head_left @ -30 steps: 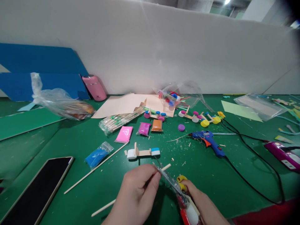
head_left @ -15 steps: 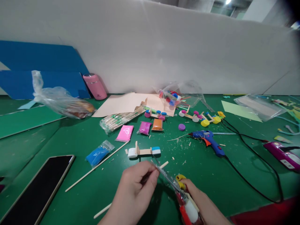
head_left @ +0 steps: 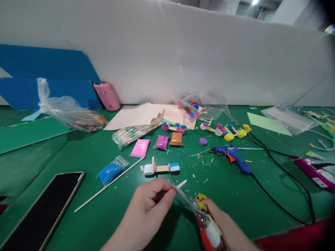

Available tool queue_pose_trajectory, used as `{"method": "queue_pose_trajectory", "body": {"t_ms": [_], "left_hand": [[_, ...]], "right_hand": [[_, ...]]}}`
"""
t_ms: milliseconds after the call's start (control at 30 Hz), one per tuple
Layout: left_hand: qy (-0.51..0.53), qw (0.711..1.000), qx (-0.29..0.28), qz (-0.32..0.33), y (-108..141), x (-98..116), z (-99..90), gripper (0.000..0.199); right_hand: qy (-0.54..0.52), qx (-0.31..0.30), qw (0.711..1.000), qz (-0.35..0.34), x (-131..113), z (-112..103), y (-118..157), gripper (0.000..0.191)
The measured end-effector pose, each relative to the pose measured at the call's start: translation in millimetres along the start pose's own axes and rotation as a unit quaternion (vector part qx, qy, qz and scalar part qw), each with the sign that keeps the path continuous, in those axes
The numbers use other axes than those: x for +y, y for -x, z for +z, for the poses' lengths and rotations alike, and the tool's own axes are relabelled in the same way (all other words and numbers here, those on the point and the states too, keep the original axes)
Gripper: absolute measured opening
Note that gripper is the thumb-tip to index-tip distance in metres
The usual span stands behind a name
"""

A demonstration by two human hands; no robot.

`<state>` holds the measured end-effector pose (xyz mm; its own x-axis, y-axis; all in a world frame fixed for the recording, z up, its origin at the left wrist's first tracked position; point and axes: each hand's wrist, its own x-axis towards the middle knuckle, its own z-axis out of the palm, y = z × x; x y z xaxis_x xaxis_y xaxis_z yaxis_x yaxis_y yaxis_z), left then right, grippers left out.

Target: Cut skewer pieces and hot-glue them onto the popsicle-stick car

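My left hand (head_left: 154,202) pinches a pale wooden stick (head_left: 182,183), whose short end pokes out beyond the fingertips. Against that stick lie the blades of a pair of scissors (head_left: 187,198). My right hand (head_left: 217,216) is wrapped round the scissors' handles, which show yellow and red parts. Just beyond my left hand, a small wooden car (head_left: 162,168) with white and blue wheels rests on the green table (head_left: 104,223). A long thin stick (head_left: 104,188) lies to its left, one end by the pink clay packet (head_left: 140,148).
A blue glue gun (head_left: 232,153) with a black cable lies at right, near a purple power strip (head_left: 315,174). A phone (head_left: 42,212) is at front left. Farther back are clay packets, bundled sticks (head_left: 136,132), small cars, a pink bottle (head_left: 106,96) and a bagged item (head_left: 75,113).
The stick end beyond my left fingertips has shifted slightly. The stick piece seen below my left wrist earlier no longer shows. Both hands keep nearly the same place and hold.
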<state>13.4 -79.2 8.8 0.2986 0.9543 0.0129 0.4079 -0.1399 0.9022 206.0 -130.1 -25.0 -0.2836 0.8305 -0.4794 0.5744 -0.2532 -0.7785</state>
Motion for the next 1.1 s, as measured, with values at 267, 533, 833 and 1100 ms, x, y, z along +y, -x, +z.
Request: {"method": "queue_pose_trajectory", "body": {"t_ms": [267,533,833,1100], "left_hand": [[-0.072,0.988,0.106,0.091,5.2,-2.8,8.9,0.014],[0.001,1.000,-0.014,0.014,1.3,-0.5,-1.4,0.024],[-0.253,0.937,0.108,0.215,10.1,-11.5,11.5,0.015],[-0.359,0.885,0.130,0.266,11.4,-20.6,16.3,0.013]], "right_hand": [[0.012,0.012,0.999,0.030,-4.2,0.2,-2.4,0.040],[0.005,0.000,1.000,0.007,0.3,0.6,-0.7,0.022],[-0.027,-0.004,0.999,0.036,-1.7,3.4,-2.6,0.032],[-0.040,0.015,0.997,0.063,10.4,10.5,-5.5,0.021]]}}
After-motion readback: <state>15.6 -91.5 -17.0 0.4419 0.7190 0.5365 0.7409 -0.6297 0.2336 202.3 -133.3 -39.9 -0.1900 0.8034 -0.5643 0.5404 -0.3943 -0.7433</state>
